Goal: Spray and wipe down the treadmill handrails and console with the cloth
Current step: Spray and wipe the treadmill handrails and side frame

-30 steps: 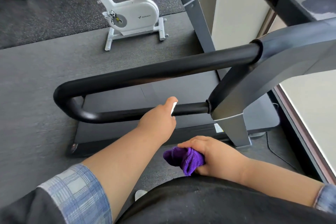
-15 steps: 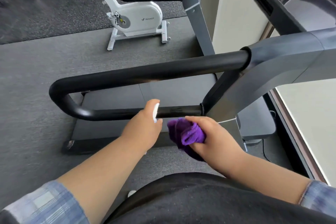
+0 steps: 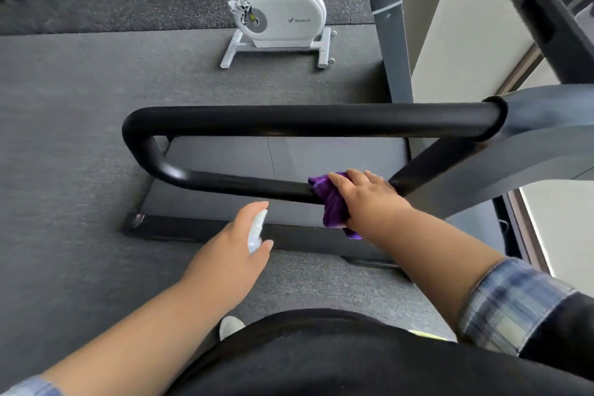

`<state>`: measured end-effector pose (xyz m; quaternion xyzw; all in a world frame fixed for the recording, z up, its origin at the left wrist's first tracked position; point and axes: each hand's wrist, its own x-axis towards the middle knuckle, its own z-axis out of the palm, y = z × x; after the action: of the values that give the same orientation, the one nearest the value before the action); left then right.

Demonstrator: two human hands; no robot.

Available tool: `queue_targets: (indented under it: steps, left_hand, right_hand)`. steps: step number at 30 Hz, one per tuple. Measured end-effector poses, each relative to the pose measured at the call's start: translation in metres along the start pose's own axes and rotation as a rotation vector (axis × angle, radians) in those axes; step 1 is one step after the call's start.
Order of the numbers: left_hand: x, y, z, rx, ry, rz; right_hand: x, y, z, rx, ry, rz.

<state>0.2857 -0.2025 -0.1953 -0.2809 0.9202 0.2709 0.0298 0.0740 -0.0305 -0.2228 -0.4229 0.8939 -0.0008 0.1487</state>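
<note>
The treadmill's black handrail (image 3: 289,120) loops in a U, with an upper bar and a lower bar (image 3: 231,182). My right hand (image 3: 369,199) holds the purple cloth (image 3: 331,202) wrapped over the lower bar near its right end, by the grey upright (image 3: 527,151). My left hand (image 3: 234,251) grips a small white spray bottle (image 3: 257,231) below the lower bar, its nozzle pointing up toward the rail. The bottle's body is mostly hidden in my palm. The console is out of view.
The treadmill deck (image 3: 289,157) lies under the rail on grey gym flooring. A white exercise bike (image 3: 276,19) stands behind it. A second machine's upright (image 3: 390,26) and black bar rise at the back right. A window frame (image 3: 527,235) runs along the right.
My right hand rose from my waist and laid the purple cloth on the lower bar. My left hand drew the spray bottle back off that bar, toward me.
</note>
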Motion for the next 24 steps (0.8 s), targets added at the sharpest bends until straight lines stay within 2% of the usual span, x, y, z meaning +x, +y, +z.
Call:
queue_targets:
  steps: [6, 13, 16, 19, 24]
  left_hand:
    - [-0.010, -0.011, -0.005, 0.007, -0.042, -0.032]
    - [-0.011, -0.016, 0.001, 0.054, -0.069, -0.017]
    - [-0.007, -0.012, 0.004, 0.057, -0.101, 0.010]
    - [0.001, -0.004, 0.008, 0.045, -0.128, 0.061]
    - [0.011, 0.000, 0.018, 0.058, -0.179, 0.152]
  right_hand:
    - [0.024, -0.024, 0.006, 0.020, 0.091, 0.038]
    - [0.061, -0.091, 0.010, 0.035, 0.166, -0.090]
    - [0.052, -0.071, 0.005, 0.100, 0.160, -0.063]
    - [0.032, -0.034, -0.001, 0.152, 0.109, 0.063]
    - [0.014, -0.010, 0.003, 0.019, 0.100, 0.104]
